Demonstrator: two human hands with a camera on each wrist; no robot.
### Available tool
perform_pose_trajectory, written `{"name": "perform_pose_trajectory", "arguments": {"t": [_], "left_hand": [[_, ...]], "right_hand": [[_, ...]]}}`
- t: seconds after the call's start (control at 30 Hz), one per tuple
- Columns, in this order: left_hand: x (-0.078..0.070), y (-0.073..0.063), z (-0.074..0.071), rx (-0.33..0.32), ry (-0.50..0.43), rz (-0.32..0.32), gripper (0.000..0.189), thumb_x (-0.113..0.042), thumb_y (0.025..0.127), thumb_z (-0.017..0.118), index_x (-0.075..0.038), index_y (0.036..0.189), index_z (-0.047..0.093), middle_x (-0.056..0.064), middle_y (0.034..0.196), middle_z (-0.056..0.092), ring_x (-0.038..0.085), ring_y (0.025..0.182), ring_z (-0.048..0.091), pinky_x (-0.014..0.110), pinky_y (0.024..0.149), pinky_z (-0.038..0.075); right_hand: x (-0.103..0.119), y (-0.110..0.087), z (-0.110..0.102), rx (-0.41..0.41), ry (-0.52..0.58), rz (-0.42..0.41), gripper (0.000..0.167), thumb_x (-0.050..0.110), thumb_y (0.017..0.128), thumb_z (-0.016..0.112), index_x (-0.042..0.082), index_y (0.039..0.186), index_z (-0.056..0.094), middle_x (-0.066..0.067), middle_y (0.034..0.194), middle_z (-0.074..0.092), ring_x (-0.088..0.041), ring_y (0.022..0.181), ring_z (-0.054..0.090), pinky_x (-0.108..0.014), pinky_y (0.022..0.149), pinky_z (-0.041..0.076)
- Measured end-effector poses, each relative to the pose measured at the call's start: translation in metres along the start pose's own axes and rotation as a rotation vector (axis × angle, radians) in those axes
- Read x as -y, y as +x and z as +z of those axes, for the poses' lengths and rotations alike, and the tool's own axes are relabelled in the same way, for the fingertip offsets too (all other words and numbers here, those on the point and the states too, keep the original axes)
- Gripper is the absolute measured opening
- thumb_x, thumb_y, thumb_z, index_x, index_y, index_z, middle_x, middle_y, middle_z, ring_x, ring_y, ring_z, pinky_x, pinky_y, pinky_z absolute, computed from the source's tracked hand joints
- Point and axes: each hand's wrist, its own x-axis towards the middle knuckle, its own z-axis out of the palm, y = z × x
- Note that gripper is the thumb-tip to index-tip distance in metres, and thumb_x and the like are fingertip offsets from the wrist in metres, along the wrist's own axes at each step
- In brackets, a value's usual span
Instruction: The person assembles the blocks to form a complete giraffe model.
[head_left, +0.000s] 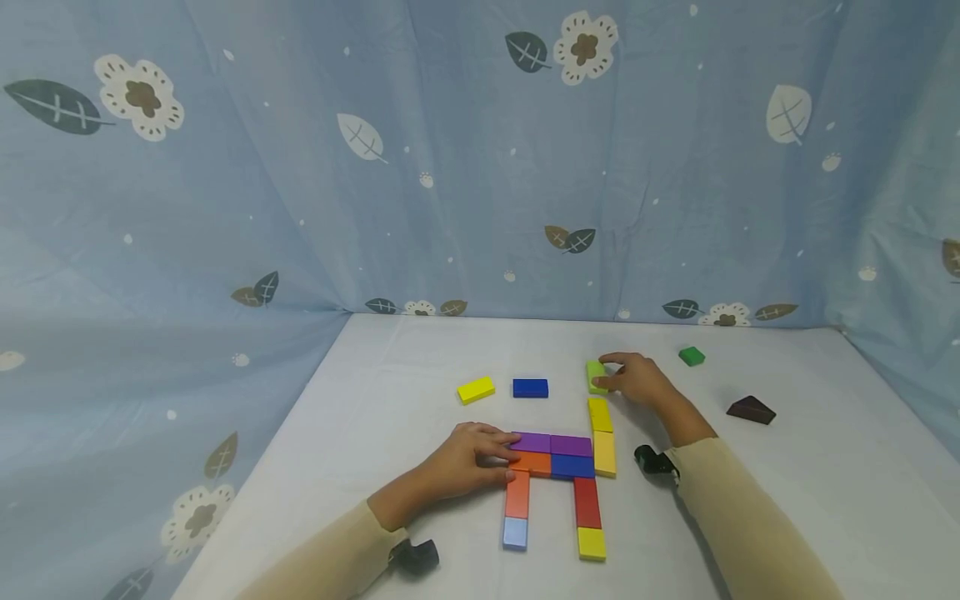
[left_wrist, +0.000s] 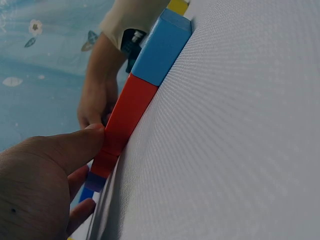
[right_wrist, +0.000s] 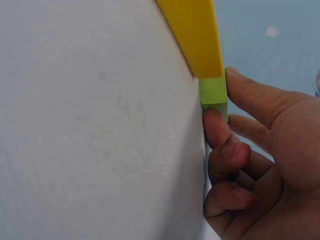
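My right hand pinches a light green block by its edges, just beyond the far end of a yellow block. In the right wrist view, thumb and fingers lie around that green block. My left hand rests its extended fingertips at the left ends of a purple block and an orange block. Its thumb touches the top of a salmon-red block, seen also in the left wrist view beside a light blue block.
A second purple block, a blue block, a red block and others lie flat, joined in the same figure. Loose on the white table are a yellow block, a blue block, a green piece and a dark brown triangle.
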Motion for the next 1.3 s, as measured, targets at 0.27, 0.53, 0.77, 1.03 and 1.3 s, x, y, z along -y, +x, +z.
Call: {"name": "perform_pose_trajectory", "arguments": {"t": [0.27,0.53,0.77,1.03,1.3], "left_hand": [[0.001,0.000,0.000,-0.005,-0.004,-0.010,0.037,-0.053,0.088,0.065,-0.034,0.120,0.070,-0.028,0.133,0.050,0.008,0.125,0.043,0.048,0.107,0.028],[0.000,0.000,-0.001,-0.006,-0.016,-0.013,0.036,-0.052,0.088,0.066,-0.034,0.119,0.071,-0.028,0.133,0.051,0.009,0.125,0.043,0.049,0.106,0.029],[0.000,0.001,-0.001,-0.009,0.001,-0.005,0.037,-0.052,0.088,0.065,-0.033,0.120,0.071,-0.027,0.134,0.051,0.010,0.126,0.043,0.048,0.105,0.030],[0.002,0.001,0.001,-0.013,-0.002,-0.007,0.038,-0.053,0.088,0.065,-0.033,0.120,0.071,-0.028,0.133,0.051,0.009,0.126,0.043,0.047,0.105,0.031],[0.002,0.001,0.003,-0.012,-0.003,-0.007,0.037,-0.052,0.088,0.065,-0.033,0.119,0.071,-0.028,0.133,0.051,0.009,0.126,0.042,0.048,0.105,0.030]], "right_hand": [[0.001,-0.003,0.004,-0.007,-0.005,-0.015,0.065,0.043,0.086,0.072,0.009,0.138,0.054,-0.022,0.121,0.059,-0.032,0.098,0.056,-0.044,0.078,0.050],[0.006,-0.008,0.009,-0.001,-0.001,0.001,0.062,0.041,0.087,0.072,0.011,0.139,0.054,-0.018,0.113,0.061,-0.030,0.093,0.055,-0.041,0.077,0.050],[0.008,-0.012,0.008,0.005,0.001,0.005,0.063,0.041,0.087,0.072,0.010,0.139,0.054,-0.017,0.111,0.061,-0.031,0.092,0.055,-0.042,0.077,0.050],[0.007,-0.013,0.008,0.011,0.007,0.002,0.063,0.040,0.086,0.073,0.010,0.138,0.054,-0.015,0.105,0.061,-0.030,0.088,0.053,-0.038,0.072,0.048],[0.003,-0.012,0.008,0.011,0.002,-0.005,0.064,0.041,0.087,0.072,0.011,0.139,0.053,-0.014,0.106,0.061,-0.028,0.089,0.054,-0.038,0.072,0.049]]}}
